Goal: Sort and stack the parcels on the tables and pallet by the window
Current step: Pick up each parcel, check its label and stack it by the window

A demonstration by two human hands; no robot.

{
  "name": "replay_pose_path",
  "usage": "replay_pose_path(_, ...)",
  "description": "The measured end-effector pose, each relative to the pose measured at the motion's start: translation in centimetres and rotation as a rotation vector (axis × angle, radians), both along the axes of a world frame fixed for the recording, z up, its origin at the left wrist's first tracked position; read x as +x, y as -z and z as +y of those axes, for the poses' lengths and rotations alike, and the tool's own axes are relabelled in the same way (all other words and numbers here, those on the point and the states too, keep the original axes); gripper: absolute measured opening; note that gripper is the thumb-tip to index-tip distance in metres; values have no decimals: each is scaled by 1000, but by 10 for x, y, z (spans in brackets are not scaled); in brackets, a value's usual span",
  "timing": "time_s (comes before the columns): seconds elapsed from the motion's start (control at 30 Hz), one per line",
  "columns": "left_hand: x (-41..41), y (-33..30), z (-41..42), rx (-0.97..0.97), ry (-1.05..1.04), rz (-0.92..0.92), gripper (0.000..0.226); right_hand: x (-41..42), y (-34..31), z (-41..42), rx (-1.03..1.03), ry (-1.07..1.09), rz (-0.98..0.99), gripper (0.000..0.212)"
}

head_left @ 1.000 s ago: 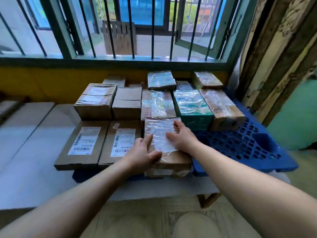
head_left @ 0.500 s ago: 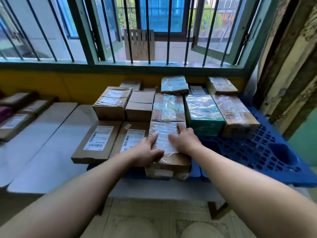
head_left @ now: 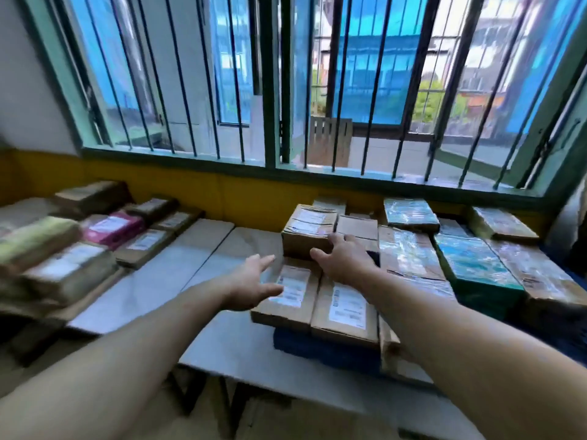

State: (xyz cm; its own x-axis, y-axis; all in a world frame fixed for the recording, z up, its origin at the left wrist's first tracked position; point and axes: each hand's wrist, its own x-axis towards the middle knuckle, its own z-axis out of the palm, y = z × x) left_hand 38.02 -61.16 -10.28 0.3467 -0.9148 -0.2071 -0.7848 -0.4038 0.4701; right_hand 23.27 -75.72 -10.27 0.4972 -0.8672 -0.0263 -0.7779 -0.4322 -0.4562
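Observation:
Several parcels lie under the barred window. Two flat brown boxes with white labels (head_left: 292, 292) (head_left: 347, 308) lie side by side at the front. Behind them stands a taller taped carton (head_left: 306, 231), with a plain carton (head_left: 357, 227) beside it. To the right lie a film-wrapped box (head_left: 405, 252), a teal wrapped box (head_left: 476, 265) and a long brown wrapped parcel (head_left: 536, 274). My left hand (head_left: 252, 285) hovers with fingers spread over the left flat box and holds nothing. My right hand (head_left: 344, 257) reaches with spread fingers to the front of the taller carton; contact is unclear.
A grey tabletop (head_left: 152, 281) stretches left. At its far left are more parcels, among them a pink one (head_left: 111, 228) and a green one (head_left: 35, 238). The blue pallet (head_left: 324, 347) shows under the front boxes. Window bars (head_left: 273, 90) rise behind.
Both hands have left the film-wrapped parcel and moved left and forward. My view has swung left and up, which brings the left pile of parcels into sight.

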Motion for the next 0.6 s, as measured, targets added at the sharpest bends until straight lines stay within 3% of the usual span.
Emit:
replay_pose_path(0.37, 225, 10, 206, 43, -398, -83, 80, 258, 2, 163, 26, -412, -13, 73)
replay_pose_path(0.6, 310, 33, 268, 22, -577, -26, 79, 365, 17, 214, 77, -556, 10, 70)
